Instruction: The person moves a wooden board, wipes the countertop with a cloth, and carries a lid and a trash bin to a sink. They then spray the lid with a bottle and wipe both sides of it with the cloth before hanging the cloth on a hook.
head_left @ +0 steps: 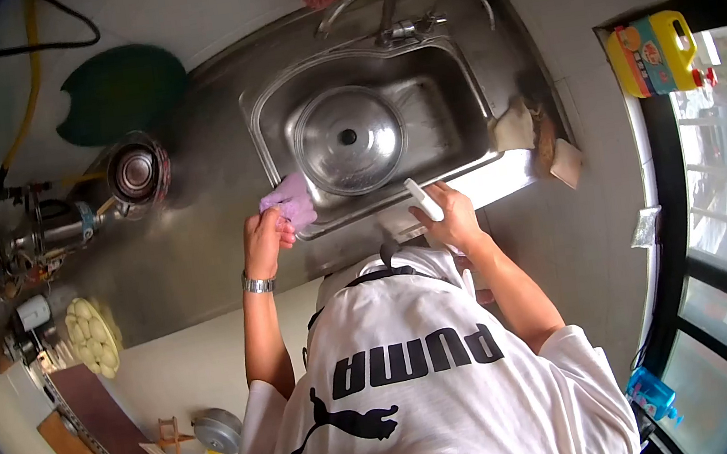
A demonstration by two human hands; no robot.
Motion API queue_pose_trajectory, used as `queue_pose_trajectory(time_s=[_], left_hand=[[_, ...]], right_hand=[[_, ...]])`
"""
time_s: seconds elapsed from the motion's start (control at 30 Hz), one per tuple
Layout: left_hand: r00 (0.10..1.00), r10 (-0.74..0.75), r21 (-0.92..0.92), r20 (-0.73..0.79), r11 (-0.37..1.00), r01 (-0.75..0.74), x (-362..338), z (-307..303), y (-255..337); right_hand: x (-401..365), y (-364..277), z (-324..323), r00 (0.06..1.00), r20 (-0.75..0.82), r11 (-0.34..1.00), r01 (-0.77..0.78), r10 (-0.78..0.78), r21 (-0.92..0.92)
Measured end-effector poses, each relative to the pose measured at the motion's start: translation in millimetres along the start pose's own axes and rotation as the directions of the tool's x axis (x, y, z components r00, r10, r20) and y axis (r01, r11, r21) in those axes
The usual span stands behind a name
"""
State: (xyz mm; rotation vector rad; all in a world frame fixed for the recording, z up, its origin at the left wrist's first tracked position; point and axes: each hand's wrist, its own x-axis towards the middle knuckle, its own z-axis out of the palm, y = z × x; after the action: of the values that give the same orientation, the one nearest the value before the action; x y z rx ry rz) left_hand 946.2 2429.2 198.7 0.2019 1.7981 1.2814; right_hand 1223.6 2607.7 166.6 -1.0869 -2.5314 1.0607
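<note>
At the sink's near left corner, my left hand [265, 243] is closed around a bunched purple cloth [290, 202]. My right hand [451, 218] grips a slim white object [423, 200] at the near rim; its lower part is hidden, so its exact kind does not show. In front of both hands is the steel sink [462, 85]. A round, shiny piece with a dark centre, like a pot lid [326, 154], lies in its basin.
A curved faucet [385, 8] stands behind the basin. Cloths [513, 126] lie on the right rim. Left on the counter is a metal pot [136, 170], near a green board [121, 93]. A yellow jug [653, 54] stands by the window at right.
</note>
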Motion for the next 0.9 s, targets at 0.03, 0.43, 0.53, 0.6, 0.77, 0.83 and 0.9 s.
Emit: queue_pose_trajectory(time_s=[0.03,0.43,0.53,0.6,0.77,0.83,0.9], left_hand=[[1.000,0.000,0.013,0.015,1.000,0.000,2,2,-1],[0.993,-0.046,0.133,0.105,0.991,0.032,17,37,8],[0.993,-0.051,0.130,0.105,0.991,0.037,15,41,9],[0.993,-0.050,0.132,0.105,0.991,0.036,16,40,7],[0.993,-0.033,0.131,0.117,0.991,0.018,12,39,5],[0.994,-0.039,0.126,0.102,0.992,0.026,11,40,5],[0.993,-0.047,0.126,0.107,0.991,0.034,12,41,3]], right_hand=[[-2,1,-6,1.000,-0.012,1.000,-0.008,0.008,-0.003],[12,-6,-30,0.977,-0.214,0.999,0.022,-0.011,0.048],[23,-17,-29,0.992,-0.114,0.998,-0.055,0.051,-0.032],[27,-15,-22,0.995,-0.087,0.998,-0.045,0.041,-0.042],[27,-11,-13,0.997,-0.072,0.999,0.025,-0.027,-0.026],[25,-9,-16,0.995,-0.083,0.998,0.058,-0.057,0.014],[21,-7,-20,0.991,-0.103,0.995,0.087,-0.081,0.051]])
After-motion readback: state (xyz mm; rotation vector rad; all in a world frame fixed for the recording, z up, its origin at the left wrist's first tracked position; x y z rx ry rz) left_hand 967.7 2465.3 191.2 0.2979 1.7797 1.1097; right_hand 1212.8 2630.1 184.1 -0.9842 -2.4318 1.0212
